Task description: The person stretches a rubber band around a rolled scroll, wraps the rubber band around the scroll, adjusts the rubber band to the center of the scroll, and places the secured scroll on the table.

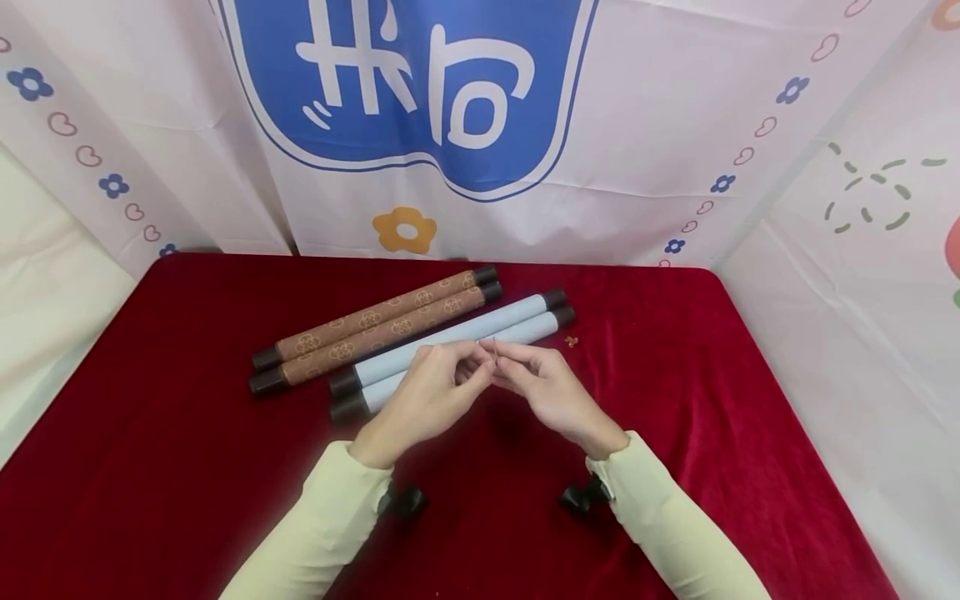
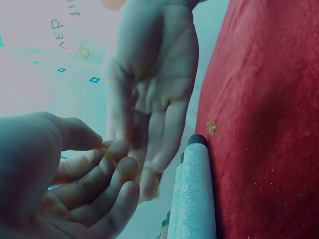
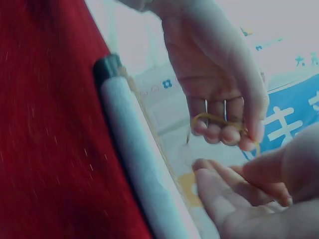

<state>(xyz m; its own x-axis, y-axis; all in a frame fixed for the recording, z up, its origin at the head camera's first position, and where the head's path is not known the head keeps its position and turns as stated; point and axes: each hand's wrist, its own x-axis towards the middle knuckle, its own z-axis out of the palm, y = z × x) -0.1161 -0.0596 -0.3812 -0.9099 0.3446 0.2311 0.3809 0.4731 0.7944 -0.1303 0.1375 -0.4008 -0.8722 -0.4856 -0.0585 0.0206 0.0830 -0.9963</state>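
Both hands meet above the near light-blue roll (image 1: 525, 332). My left hand (image 1: 431, 392) pinches a thin yellow rubber band (image 3: 214, 118) between thumb and fingers; part of it curves below the fingertips in the right wrist view. My right hand (image 1: 551, 387) has its thumb and fingers at the same spot, pinching the band's other part, though the fingertips largely hide that contact. A second small, crumpled yellow band (image 1: 572, 341) lies on the red cloth just beyond the rolls' right ends, also visible in the left wrist view.
Two light-blue rolls with dark end caps lie side by side, slanting across the red tablecloth (image 1: 187, 467). Behind them rest two brown patterned rolls (image 1: 375, 321). A white printed curtain (image 1: 637, 150) hangs at the back and sides.
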